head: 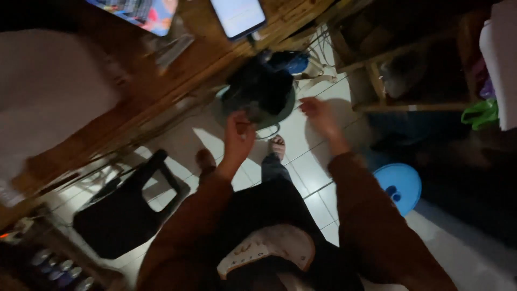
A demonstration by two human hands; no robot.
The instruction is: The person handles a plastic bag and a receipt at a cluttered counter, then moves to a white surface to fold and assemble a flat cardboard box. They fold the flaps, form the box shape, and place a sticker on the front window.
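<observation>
A dark bag, black and soft-looking, is sitting in a round greenish basin on the pale tiled floor, just below the edge of a wooden table. The bag is slumping unevenly and filling most of the basin. It is probably cloth, though the dim, blurred view is leaving this unclear.

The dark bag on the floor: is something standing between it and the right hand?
Nothing visible does. The right hand hovers open beside the dark bag, only bare tile between them. The left hand already touches its near edge.
</observation>
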